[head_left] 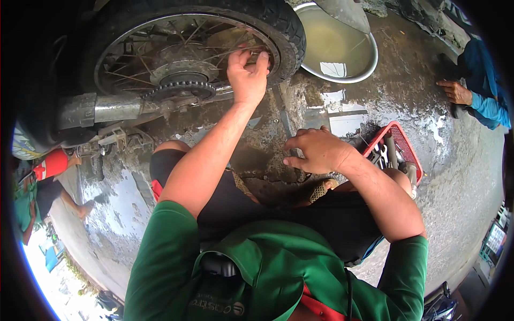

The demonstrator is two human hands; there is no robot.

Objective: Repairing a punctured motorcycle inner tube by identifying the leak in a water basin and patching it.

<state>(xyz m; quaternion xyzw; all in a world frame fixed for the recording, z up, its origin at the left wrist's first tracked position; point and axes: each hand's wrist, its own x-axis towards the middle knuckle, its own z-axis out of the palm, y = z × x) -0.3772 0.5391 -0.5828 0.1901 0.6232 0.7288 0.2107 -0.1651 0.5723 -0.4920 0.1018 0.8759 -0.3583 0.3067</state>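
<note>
The wet, patchy concrete floor [455, 208] spreads beneath everything here, and a motorcycle's spoked wheel [183, 69] stands over its far left part, black tyre facing the water. Just to the right of that tyre, toward the floor's far edge, sits a round metal basin [341, 80] of cloudy yellowish water. A red basket [409, 141] rests nearer the floor's right edge, partly behind the worker's forearm. A toothed sprocket [179, 91] shows below the wheel's hub. The right hand [322, 152] hangs over the floor, fingers loosely spread. The left hand [249, 80] is up at the spokes by the rim, fingers curled; I can't tell whether they pinch one. Off right, another person's hand [457, 92] juts from a blue sleeve [490, 109]. Metal tools [383, 154] lie in the basket.
</note>
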